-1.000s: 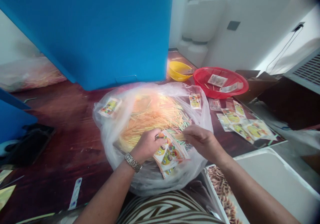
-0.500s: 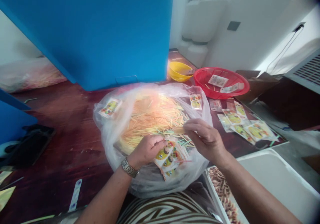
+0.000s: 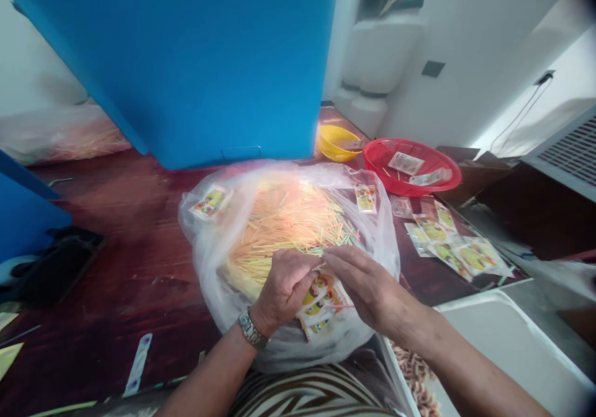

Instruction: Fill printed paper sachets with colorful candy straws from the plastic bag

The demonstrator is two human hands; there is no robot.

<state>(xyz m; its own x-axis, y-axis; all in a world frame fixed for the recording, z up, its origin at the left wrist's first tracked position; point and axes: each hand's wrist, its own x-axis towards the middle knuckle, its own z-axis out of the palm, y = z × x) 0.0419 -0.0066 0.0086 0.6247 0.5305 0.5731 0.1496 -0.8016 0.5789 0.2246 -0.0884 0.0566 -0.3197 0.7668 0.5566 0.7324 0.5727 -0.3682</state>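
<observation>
Dark red counter (image 3: pixel 139 249) under a blue panel (image 3: pixel 177 63) carries our clear plastic bag (image 3: pixel 205 262) of yellow sticks (image 3: pixel 284 231). Above it, our left hand (image 3: pixel 284 290) and right hand (image 3: pixel 367 286) meet, fingers (image 3: pixel 302 262) pinched together on a few sticks, just over printed sachets (image 3: pixel 323 299).

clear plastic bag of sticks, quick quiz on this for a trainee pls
1. Which wrist wears the metal wristwatch, left or right?
2. True or false: the red plastic basket holds printed packets.
3. What lies under the left hand and right hand? A) a yellow basket, B) a clear plastic bag of thin sticks, C) a white tray

Key: 1 left; 2 true; 3 B
</observation>
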